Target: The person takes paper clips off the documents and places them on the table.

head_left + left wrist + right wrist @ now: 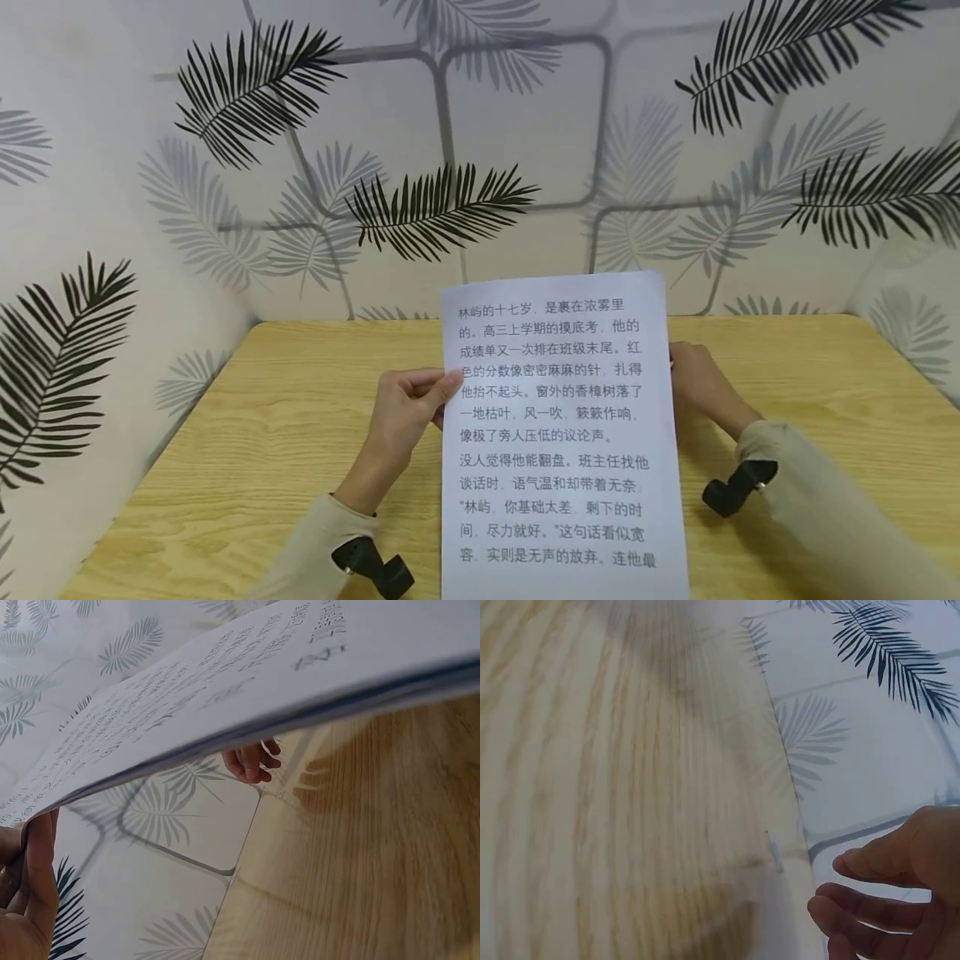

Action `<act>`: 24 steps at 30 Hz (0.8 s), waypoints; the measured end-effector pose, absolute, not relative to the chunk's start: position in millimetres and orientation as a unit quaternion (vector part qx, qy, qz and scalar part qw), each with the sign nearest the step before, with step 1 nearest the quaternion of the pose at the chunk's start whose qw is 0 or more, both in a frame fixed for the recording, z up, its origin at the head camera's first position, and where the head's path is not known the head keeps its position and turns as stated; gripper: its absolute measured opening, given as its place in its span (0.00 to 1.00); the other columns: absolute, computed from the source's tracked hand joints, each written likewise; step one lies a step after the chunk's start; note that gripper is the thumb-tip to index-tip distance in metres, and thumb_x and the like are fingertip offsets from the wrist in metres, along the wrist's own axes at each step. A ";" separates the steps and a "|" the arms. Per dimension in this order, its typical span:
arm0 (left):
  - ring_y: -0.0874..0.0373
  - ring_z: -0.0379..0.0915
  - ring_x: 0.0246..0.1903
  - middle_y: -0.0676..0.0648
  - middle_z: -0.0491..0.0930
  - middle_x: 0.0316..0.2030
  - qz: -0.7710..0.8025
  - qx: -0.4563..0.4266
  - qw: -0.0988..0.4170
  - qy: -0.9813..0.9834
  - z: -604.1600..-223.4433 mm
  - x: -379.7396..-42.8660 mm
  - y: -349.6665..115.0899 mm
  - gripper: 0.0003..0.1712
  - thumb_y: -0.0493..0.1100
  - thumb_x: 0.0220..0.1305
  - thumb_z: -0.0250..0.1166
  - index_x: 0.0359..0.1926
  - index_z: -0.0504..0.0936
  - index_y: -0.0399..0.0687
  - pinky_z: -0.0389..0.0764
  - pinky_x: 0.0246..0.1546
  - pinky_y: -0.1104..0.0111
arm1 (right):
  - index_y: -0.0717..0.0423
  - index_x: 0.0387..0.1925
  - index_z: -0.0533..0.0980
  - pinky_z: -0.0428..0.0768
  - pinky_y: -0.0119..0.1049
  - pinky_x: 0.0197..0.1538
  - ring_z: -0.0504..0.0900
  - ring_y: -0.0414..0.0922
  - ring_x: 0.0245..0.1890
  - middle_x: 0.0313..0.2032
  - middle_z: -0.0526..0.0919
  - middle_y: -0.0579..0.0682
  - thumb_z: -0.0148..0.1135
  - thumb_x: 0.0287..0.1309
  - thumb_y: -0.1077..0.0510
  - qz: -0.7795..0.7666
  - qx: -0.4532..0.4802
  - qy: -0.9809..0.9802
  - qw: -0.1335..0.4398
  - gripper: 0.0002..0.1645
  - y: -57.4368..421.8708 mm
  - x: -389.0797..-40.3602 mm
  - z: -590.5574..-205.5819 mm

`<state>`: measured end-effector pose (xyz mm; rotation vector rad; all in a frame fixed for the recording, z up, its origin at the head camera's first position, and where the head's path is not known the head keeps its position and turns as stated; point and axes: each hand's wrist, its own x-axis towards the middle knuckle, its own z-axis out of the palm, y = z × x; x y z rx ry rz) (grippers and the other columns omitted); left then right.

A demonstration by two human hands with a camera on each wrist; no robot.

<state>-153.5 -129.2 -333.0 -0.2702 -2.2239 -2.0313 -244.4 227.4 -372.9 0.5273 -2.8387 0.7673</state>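
Observation:
Printed sheets of paper (558,433), covered in lines of Chinese text, stand raised above the table and face the camera. My left hand (411,408) pinches their left edge, thumb on the front and fingers behind. In the left wrist view, the paper (247,697) shows a layered edge, and the left-hand fingers (41,877) lie under it. Beside the right edge is my right hand (701,383), its fingertips partly hidden behind the paper. The right wrist view shows that hand (900,892) with thumb and fingers apart, relaxed and holding nothing.
A wooden table (247,467) lies beneath both arms. Behind it rises a wall (517,125) with a leaf pattern. Each wrist wears a black device, one on the left sleeve (371,567) and one on the right (738,487). A small whitish bit (775,851) shows near the table's far edge.

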 end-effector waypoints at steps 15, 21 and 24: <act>0.61 0.72 0.14 0.40 0.84 0.24 -0.674 -0.087 0.050 -0.732 -331.7 -154.0 -122.5 0.10 0.33 0.64 0.63 0.39 0.84 0.25 0.74 0.17 0.74 | 0.65 0.41 0.77 0.77 0.36 0.24 0.77 0.45 0.21 0.24 0.80 0.51 0.44 0.74 0.61 0.558 0.243 -0.793 0.029 0.15 229.2 -145.1 -314.2; 0.61 0.75 0.15 0.40 0.84 0.25 -0.666 -0.095 -0.014 -0.740 -335.0 -150.8 -122.6 0.11 0.35 0.65 0.63 0.39 0.84 0.26 0.77 0.18 0.73 | 0.65 0.38 0.76 0.77 0.37 0.21 0.77 0.45 0.17 0.20 0.79 0.50 0.55 0.68 0.63 0.517 0.201 -0.832 0.019 0.07 231.5 -126.1 -325.4; 0.60 0.77 0.16 0.40 0.85 0.26 -0.652 -0.104 -0.093 -0.745 -341.3 -148.5 -125.2 0.13 0.37 0.66 0.63 0.40 0.83 0.25 0.79 0.19 0.71 | 0.68 0.38 0.75 0.78 0.38 0.20 0.77 0.46 0.17 0.21 0.79 0.51 0.54 0.69 0.63 0.531 0.188 -0.825 -0.037 0.09 236.6 -119.0 -335.8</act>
